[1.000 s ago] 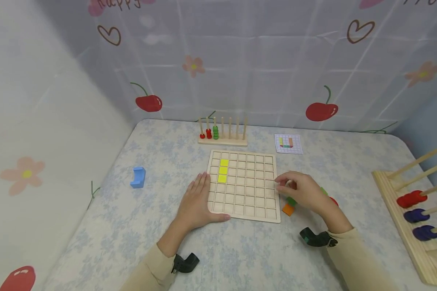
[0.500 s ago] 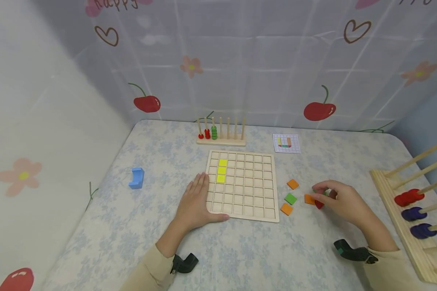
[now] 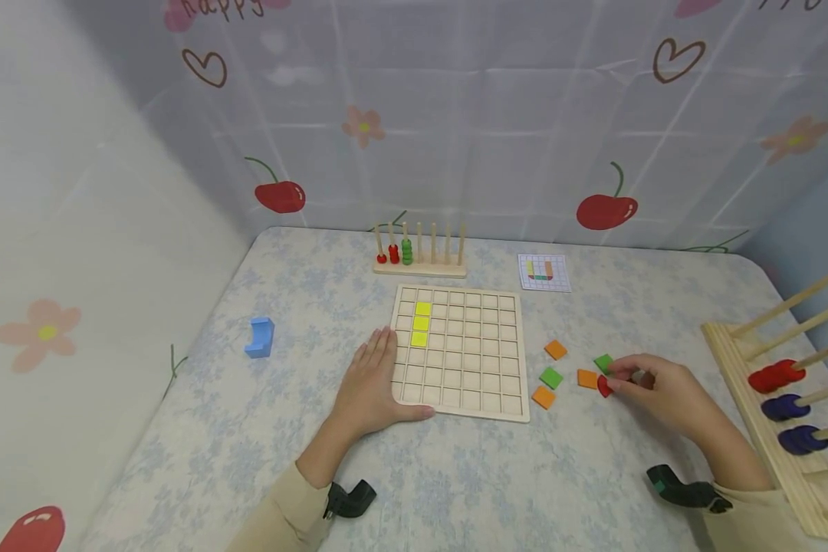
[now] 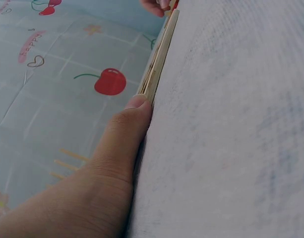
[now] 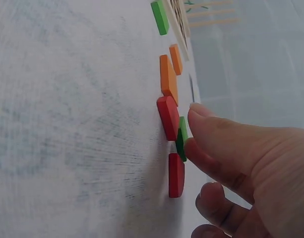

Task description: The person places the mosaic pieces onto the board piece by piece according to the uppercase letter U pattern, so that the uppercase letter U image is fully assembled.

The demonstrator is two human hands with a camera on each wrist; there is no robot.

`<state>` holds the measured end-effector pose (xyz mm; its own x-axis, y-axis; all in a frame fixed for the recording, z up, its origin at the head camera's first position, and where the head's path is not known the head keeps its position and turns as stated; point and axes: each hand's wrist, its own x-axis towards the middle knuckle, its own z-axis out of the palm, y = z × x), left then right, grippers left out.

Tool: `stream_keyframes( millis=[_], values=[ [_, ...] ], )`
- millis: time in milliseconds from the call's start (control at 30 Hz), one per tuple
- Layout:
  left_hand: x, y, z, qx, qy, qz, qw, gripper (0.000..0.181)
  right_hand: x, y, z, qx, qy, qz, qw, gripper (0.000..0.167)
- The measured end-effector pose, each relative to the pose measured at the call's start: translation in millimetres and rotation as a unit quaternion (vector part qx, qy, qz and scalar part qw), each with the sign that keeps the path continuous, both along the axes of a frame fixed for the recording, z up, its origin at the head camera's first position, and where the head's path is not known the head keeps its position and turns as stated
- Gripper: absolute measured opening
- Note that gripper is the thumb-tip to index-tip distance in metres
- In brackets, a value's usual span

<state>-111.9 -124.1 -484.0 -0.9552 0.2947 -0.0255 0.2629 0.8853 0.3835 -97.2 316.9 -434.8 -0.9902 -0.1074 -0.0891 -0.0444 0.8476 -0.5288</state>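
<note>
A wooden grid board [image 3: 473,360] has yellow square tiles [image 3: 421,323] in one column on its left side. My left hand [image 3: 369,383] rests against the board's left edge, fingers straight and thumb along the front edge. Right of the board, my right hand [image 3: 665,395] hovers over small tiles, thumb and forefinger apart with nothing between them. Nearest to those fingers are a red tile with a rounded edge [image 5: 167,118], a green tile [image 5: 181,140] and a second red tile [image 5: 176,175]. The right hand covers that second red tile in the head view.
Loose orange tiles [image 3: 555,349] and a green tile [image 3: 550,378] lie beside the board. A pattern card [image 3: 543,274] and a small peg rack with beads [image 3: 421,268] stand behind. A blue block [image 3: 260,337] is at left, a larger peg rack [image 3: 766,429] at right.
My right hand has moved right, from the board's right edge to the red and green tiles, uncovering the orange and green tiles. The left hand stays put.
</note>
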Motion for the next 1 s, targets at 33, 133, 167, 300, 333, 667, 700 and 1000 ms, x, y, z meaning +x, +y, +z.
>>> stream_keyframes(
  millis=[33,133,167,300,333,667,700,1000],
  values=[
    [0.0,0.1,0.1,0.000,0.000,0.000,1.0000,0.145,0.2,-0.1,-1.3,0.003,0.001,0.000,1.0000,0.025],
    [-0.1,0.5,0.2,0.001,0.001,-0.001,1.0000,0.145,1.2,-1.0,-4.4,0.010,0.003,0.002,0.9999,0.024],
    [-0.1,0.6,0.3,0.001,0.000,-0.001,1.0000,0.145,1.5,-1.4,-5.2,0.012,0.005,0.004,0.9999,0.024],
    [0.3,1.0,0.8,0.001,0.001,0.000,1.0000,0.145,2.7,-2.7,-6.5,0.013,0.010,0.007,0.9998,0.023],
    [0.5,1.1,0.9,0.001,0.002,0.001,1.0000,0.144,2.7,-2.8,-6.6,0.012,0.011,0.008,0.9998,0.022],
    [1.6,1.5,1.7,0.008,0.016,0.001,0.9998,0.143,1.9,-3.8,-5.3,0.024,-0.006,0.009,0.9996,0.023],
    [1.5,1.4,1.6,0.008,0.016,0.001,0.9998,0.143,1.8,-4.2,-4.9,0.026,-0.009,0.008,0.9996,0.024],
    [2.3,0.7,0.9,0.010,0.021,0.000,0.9997,0.143,2.9,-6.1,-2.8,0.016,-0.013,0.014,0.9997,0.026]
  ],
)
